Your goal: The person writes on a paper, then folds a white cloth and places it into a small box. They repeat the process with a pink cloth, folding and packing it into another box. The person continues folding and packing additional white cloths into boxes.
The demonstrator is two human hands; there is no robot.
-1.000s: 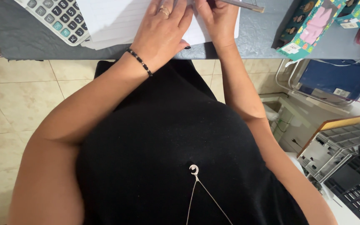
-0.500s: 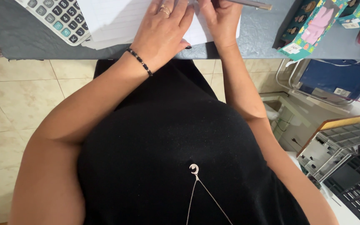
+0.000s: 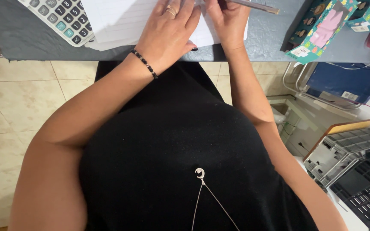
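Head view: left hand [image 3: 170, 36] is lying flat, fingers open, pinning the paper [image 3: 120, 23] on the tabletop [image 3: 22, 40]. Right hand [image 3: 228, 21] is closed around the pen [image 3: 253, 6], and the pen has crept slightly rightward over the last second. Hands otherwise unmoved, so writing looks ongoing. Paper is sitting at the near edge, calculator [image 3: 58, 17] just left, touching the stack.

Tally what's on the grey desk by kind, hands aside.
Calculator: 1
Stack of white lined paper, under the left hand: 1
Pen, in the right hand: 1
Patterned tissue box: 1
Total: 4
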